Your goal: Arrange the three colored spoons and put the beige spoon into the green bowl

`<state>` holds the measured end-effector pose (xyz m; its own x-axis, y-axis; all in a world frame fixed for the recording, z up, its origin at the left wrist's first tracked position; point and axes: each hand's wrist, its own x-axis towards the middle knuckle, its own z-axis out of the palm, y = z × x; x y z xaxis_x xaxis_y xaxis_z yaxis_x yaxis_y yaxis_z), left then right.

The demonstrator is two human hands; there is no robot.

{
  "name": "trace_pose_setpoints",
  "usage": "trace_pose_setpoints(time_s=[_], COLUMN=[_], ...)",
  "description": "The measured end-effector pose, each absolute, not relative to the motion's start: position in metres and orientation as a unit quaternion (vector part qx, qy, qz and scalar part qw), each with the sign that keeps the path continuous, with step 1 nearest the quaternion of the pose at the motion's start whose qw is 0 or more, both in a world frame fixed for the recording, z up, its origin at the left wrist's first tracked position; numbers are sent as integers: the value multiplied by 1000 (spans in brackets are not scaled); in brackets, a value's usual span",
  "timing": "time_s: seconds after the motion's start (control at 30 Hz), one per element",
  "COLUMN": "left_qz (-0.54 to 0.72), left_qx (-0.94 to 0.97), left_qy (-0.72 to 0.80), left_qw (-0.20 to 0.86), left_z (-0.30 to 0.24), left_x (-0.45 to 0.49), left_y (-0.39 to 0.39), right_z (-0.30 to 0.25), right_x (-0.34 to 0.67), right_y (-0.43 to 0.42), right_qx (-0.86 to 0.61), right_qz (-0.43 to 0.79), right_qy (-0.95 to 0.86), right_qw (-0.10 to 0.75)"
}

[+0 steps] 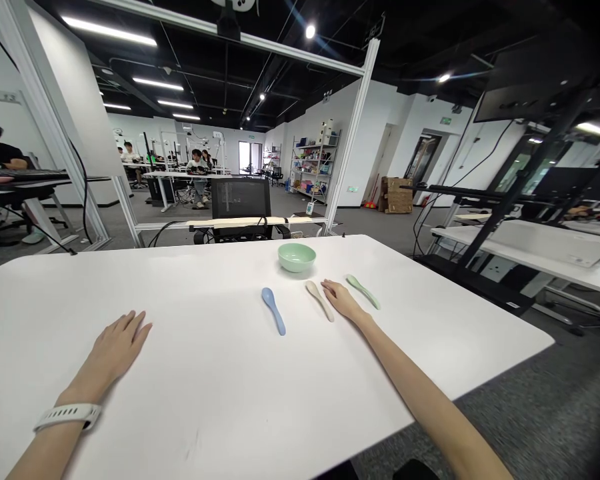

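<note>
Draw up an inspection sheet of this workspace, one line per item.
Surface: white table, faint marks on near side.
Things: blue spoon, beige spoon, green spoon; green bowl beyond them.
Clutter: brown box on floor by far wall.
Hands: left hand palm down, holding nothing; right hand between beige and green spoons, nearest the beige.
Cables: black cable along left post of metal frame.
Surroundings: black chair beyond table; person at far left.

Single head cam at the near side of the white table (pixel 195 387), facing forward and slightly down across it, left hand (pixel 116 347) close in, right hand (pixel 344 301) farther out, view wide enough to put the green bowl (pixel 297 259) near mid-frame and dark ceiling (pixel 410 40) up top.
</note>
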<state>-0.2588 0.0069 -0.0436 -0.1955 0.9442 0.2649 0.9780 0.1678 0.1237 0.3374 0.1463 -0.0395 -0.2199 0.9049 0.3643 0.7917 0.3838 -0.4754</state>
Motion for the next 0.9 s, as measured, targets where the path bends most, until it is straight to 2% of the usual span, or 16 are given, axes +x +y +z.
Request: trace_pose_setpoints(time_s=[0.63,0.9], left_qz=[-120,-119], left_qx=[-630,-623], left_qy=[-763,-768], left_qw=[80,86], left_z=[-55,-58], left_x=[-268,-269], left_y=[12,14], right_z=[-32,-11], right_x=[332,314], right_y=[140,113], right_qx=[-565,-582], right_qz=[92,70], right_qy=[-767,-731], right_qw=[290,349])
